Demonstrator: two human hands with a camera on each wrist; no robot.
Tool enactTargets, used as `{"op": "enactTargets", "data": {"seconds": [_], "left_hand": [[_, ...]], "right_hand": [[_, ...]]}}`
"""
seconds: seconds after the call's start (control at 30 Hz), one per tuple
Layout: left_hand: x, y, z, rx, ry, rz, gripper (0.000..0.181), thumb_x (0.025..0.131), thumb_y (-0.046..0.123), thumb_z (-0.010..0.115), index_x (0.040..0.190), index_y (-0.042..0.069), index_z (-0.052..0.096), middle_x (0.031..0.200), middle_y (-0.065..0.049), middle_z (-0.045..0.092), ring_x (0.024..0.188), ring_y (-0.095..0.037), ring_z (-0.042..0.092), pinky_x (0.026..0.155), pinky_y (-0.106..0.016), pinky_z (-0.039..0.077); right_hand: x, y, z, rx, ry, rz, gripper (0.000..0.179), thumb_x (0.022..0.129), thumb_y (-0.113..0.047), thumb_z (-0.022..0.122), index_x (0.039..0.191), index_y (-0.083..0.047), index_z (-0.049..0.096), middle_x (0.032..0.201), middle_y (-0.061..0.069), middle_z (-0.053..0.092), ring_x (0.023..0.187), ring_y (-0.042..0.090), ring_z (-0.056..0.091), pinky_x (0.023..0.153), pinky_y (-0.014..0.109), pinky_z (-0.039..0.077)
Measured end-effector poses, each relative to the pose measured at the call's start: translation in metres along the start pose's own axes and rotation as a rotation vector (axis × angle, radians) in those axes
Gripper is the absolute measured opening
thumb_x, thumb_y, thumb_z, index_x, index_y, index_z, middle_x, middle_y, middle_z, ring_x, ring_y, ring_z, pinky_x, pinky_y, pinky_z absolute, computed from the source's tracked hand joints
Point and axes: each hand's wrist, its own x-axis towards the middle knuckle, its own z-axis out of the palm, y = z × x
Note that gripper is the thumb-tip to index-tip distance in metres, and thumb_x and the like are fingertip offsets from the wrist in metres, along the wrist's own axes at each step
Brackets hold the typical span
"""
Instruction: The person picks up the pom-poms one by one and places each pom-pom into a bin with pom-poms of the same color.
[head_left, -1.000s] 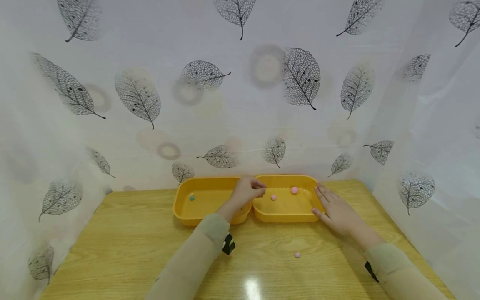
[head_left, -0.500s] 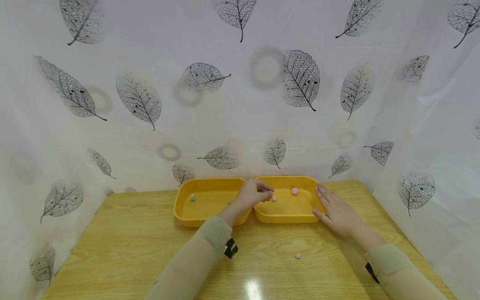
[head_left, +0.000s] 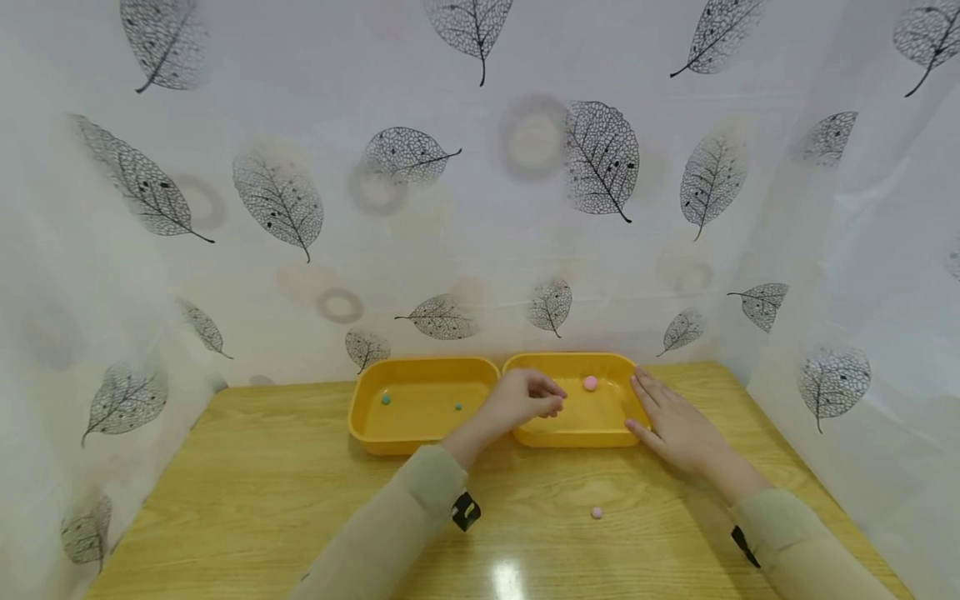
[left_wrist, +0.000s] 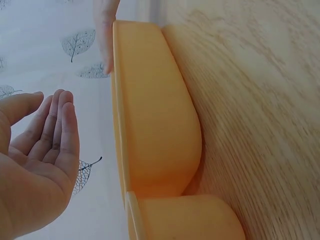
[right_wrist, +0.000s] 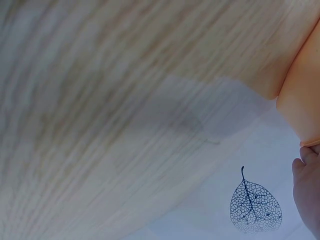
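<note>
Over the right yellow tray (head_left: 577, 439), my left hand (head_left: 517, 402) hovers with loosely bent fingers. In the left wrist view that hand (left_wrist: 42, 155) shows a gap between thumb and fingertips, with nothing in it, and stands above the tray's rim (left_wrist: 118, 110). A pink ball (head_left: 590, 382) lies in this tray, to the right of the left fingertips. A smaller pink ball is hidden behind the left hand. My right hand (head_left: 678, 425) rests with straight fingers on the tray's right end; its fingers (right_wrist: 307, 170) touch the rim in the right wrist view.
The left yellow tray (head_left: 390, 444) adjoins the right one and holds two small green balls (head_left: 386, 399). A pink ball (head_left: 597, 512) lies on the wooden table (head_left: 247, 500) in front. A leaf-patterned white curtain (head_left: 480, 233) surrounds the back and sides.
My left hand has moved right, from the edge between the trays to over the right tray, covering the smaller pink ball and uncovering a green one. The right hand stays put.
</note>
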Motion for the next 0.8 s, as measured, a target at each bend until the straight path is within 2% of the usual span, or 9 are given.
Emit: {"op": "enactTargets", "data": {"seconds": [0.07, 0.37, 0.53, 0.6, 0.73, 0.8], "left_hand": [[-0.001, 0.001, 0.002, 0.019, -0.009, 0.011, 0.013, 0.100, 0.005, 0.072, 0.109, -0.003, 0.079, 0.098, -0.020, 0.081, 0.097, -0.046, 0.076, 0.088, -0.051, 0.066], [-0.009, 0.005, 0.011, -0.002, -0.045, 0.011, 0.012, 0.100, 0.005, 0.072, 0.108, 0.000, 0.080, 0.098, -0.017, 0.081, 0.098, -0.045, 0.075, 0.088, -0.053, 0.065], [-0.012, 0.007, 0.015, 0.015, -0.066, 0.038, 0.011, 0.098, 0.004, 0.074, 0.106, -0.001, 0.080, 0.095, -0.019, 0.081, 0.082, -0.029, 0.076, 0.082, -0.047, 0.067], [-0.012, 0.007, 0.017, 0.021, -0.074, 0.057, 0.011, 0.097, 0.003, 0.075, 0.105, -0.003, 0.080, 0.094, -0.020, 0.080, 0.079, -0.025, 0.075, 0.078, -0.041, 0.067], [-0.014, 0.006, 0.020, 0.024, -0.095, 0.081, 0.011, 0.096, 0.003, 0.076, 0.104, -0.004, 0.079, 0.093, -0.021, 0.080, 0.081, -0.032, 0.075, 0.068, -0.025, 0.062], [-0.015, 0.004, 0.022, 0.035, -0.104, 0.088, 0.011, 0.096, 0.002, 0.075, 0.104, -0.004, 0.079, 0.093, -0.022, 0.080, 0.077, -0.026, 0.074, 0.064, -0.017, 0.057]], "right_hand": [[0.000, 0.000, 0.000, -0.003, -0.001, -0.002, 0.077, 0.111, -0.042, 0.053, 0.160, 0.014, 0.032, 0.170, 0.033, 0.027, 0.156, 0.052, 0.032, 0.125, 0.066, 0.033], [0.001, 0.000, 0.000, -0.002, -0.002, 0.005, 0.077, 0.111, -0.042, 0.053, 0.160, 0.012, 0.031, 0.171, 0.032, 0.026, 0.156, 0.052, 0.032, 0.126, 0.065, 0.032], [0.001, 0.000, 0.000, -0.006, 0.000, 0.005, 0.077, 0.110, -0.042, 0.054, 0.160, 0.012, 0.032, 0.170, 0.033, 0.027, 0.156, 0.052, 0.032, 0.126, 0.065, 0.033], [0.001, 0.000, 0.000, -0.008, 0.002, 0.004, 0.077, 0.110, -0.042, 0.054, 0.160, 0.012, 0.032, 0.170, 0.033, 0.027, 0.155, 0.052, 0.033, 0.126, 0.065, 0.033], [0.001, 0.000, 0.000, -0.004, 0.005, 0.001, 0.077, 0.110, -0.041, 0.055, 0.160, 0.013, 0.033, 0.170, 0.033, 0.027, 0.155, 0.052, 0.033, 0.125, 0.065, 0.033], [0.001, 0.000, 0.000, -0.002, 0.007, 0.000, 0.077, 0.110, -0.041, 0.055, 0.159, 0.013, 0.033, 0.170, 0.033, 0.027, 0.155, 0.052, 0.033, 0.125, 0.065, 0.033]]}}
